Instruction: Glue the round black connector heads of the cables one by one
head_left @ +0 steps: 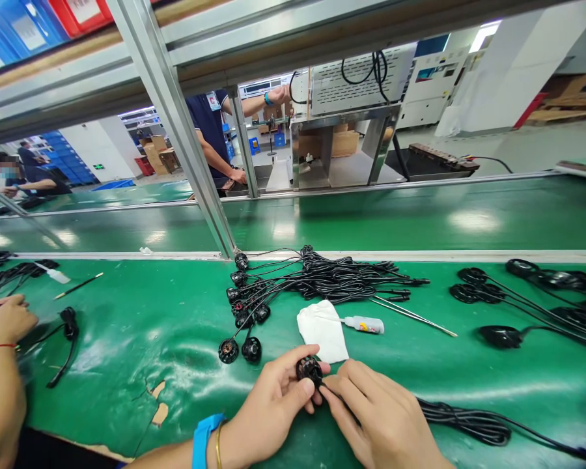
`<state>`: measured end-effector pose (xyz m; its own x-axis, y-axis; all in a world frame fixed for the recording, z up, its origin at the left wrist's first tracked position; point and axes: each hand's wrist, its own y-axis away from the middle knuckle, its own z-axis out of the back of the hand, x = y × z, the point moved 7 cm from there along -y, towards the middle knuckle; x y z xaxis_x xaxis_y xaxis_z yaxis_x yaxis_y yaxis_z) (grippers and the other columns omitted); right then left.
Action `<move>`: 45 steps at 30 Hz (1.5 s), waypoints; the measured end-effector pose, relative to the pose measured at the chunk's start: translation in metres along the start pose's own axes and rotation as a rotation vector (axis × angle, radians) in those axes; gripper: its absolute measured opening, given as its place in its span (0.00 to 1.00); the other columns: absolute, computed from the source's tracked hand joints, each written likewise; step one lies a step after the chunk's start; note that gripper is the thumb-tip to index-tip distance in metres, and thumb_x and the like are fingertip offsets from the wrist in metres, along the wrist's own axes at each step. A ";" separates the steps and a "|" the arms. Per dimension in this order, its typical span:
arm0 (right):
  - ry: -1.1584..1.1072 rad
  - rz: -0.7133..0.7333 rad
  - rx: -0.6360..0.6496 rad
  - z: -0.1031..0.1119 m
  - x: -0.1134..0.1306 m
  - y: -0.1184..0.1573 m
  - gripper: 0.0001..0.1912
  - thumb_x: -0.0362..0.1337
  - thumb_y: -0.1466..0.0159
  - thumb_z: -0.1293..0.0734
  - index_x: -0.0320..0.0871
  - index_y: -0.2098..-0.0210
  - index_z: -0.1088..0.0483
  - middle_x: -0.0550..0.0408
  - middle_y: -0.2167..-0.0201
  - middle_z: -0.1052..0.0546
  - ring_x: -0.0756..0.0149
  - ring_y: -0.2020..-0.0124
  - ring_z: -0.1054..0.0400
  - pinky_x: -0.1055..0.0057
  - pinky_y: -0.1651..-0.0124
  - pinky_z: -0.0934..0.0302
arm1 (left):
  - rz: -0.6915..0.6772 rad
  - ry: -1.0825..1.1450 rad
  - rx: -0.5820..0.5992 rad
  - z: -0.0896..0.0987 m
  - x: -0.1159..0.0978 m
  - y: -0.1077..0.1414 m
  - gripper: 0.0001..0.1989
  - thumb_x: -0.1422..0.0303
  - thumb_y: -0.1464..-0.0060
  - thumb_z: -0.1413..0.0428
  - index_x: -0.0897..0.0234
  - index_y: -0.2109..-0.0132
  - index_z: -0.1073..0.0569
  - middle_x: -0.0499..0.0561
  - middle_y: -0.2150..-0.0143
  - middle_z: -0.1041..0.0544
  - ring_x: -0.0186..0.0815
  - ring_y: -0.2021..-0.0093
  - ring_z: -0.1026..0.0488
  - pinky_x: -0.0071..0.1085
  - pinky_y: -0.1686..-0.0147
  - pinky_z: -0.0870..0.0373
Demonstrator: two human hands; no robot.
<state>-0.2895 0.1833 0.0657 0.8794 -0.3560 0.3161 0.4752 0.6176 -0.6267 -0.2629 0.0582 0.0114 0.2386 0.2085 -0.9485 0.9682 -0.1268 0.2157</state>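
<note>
Between the thumb and fingers of my left hand point(266, 407) is a small black round housing point(308, 369), its open side with inner parts turned up. My right hand point(383, 413) has its fingertips closed at the lower edge of this housing, where a black cable seems to join it; the exact grip is partly hidden. A coiled black cable point(461, 417) lies to the right of my right hand. Just beyond my hands are a white cloth point(322, 329) and a small clear bottle point(366, 325) with a thin nozzle touching the cloth.
Behind the cloth lies a pile of black cables point(342, 277) with several round housings at its left end. Thin metal tweezers point(415, 316) lie nearby. More cabled parts point(502, 337) sit at the right. A co-worker's arm point(2, 365) is at the left. A metal post point(176, 124) stands behind.
</note>
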 end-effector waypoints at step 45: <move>-0.030 -0.101 0.000 0.006 -0.011 -0.005 0.04 0.35 0.31 0.37 0.42 0.63 0.32 0.57 0.70 0.30 0.71 0.71 0.35 0.72 0.67 0.45 | 0.016 0.057 -0.010 0.003 -0.001 -0.004 0.27 0.61 0.40 0.40 0.67 0.37 0.32 0.60 0.50 0.25 0.34 0.57 0.28 0.31 0.55 0.30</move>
<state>-0.3017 0.1887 0.0693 0.8275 -0.3955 0.3986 0.5615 0.5796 -0.5905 -0.2669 0.0555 0.0105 0.2573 0.2617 -0.9302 0.9650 -0.1208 0.2329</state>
